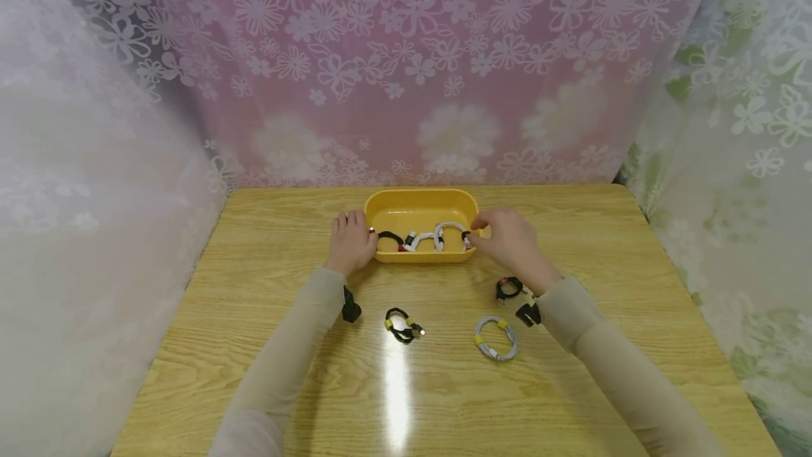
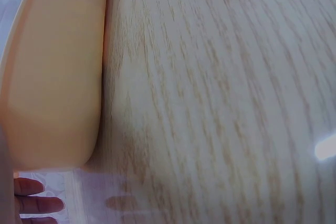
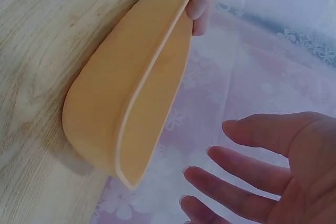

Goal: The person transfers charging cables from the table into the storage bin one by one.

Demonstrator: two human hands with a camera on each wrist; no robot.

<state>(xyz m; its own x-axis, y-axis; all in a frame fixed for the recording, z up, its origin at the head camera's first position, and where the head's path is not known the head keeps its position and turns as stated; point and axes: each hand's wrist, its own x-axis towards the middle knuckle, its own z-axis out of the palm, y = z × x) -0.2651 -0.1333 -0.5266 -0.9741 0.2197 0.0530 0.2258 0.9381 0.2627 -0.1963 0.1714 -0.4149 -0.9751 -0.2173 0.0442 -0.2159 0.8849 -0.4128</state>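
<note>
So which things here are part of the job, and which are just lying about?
In the job:
bin
cables inside
left hand, on the bin's left end
right hand, at its right end

Lying about, untouched, though perhaps due to go in:
gray cable
black cable with yellow ties
black cable with red tie

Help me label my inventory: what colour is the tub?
The tub is yellow; the head view shows it best.

The bin (image 1: pixel 421 257) is plain yellow, the worktop (image 1: pixel 266 372) yellowish wood grain. The far curtain (image 1: pixel 406 76) is pink with white flowers. The near-right cable (image 1: pixel 514 342) is grey, yellow-banded.
</note>
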